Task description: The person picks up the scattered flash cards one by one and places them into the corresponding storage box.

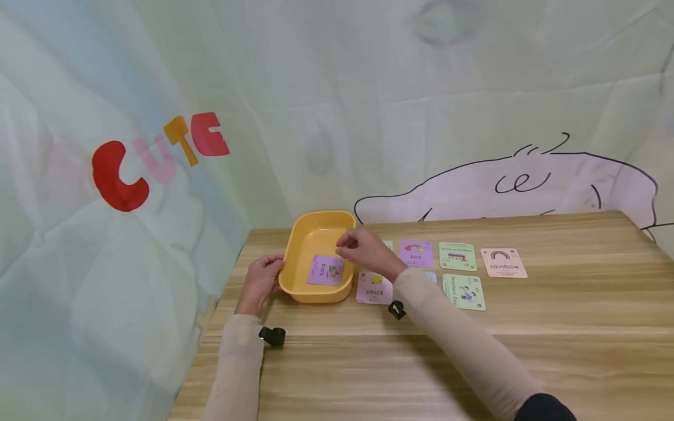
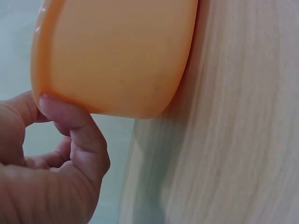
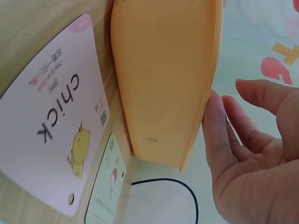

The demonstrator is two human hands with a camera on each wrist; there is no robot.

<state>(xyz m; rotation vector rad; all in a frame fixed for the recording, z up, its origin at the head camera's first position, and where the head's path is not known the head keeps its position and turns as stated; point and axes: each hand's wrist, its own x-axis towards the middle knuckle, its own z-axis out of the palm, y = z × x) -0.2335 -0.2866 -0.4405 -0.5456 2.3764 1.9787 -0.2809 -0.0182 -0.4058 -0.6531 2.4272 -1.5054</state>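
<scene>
A yellow plastic tray (image 1: 316,242) stands at the left of the wooden table. My left hand (image 1: 259,282) pinches its left rim, the finger and thumb on either side of the edge in the left wrist view. Inside lies a purple "park" card (image 1: 325,271). Over the tray's right side is my right hand (image 1: 368,251), empty, its thumb and fingers spread apart in the right wrist view. Just right of the tray lies a pink "chick" card (image 1: 374,288); a pale green lantern card (image 3: 107,182) is beside it in the right wrist view.
More cards lie in two rows to the right: purple "zoo" (image 1: 415,253), a green boat card (image 1: 457,256), pink "rainbow" (image 1: 503,263) and "Teachers' Day" (image 1: 464,292). My right forearm partly hides a blue card (image 1: 430,277). A printed cloth (image 1: 316,117) hangs behind the table.
</scene>
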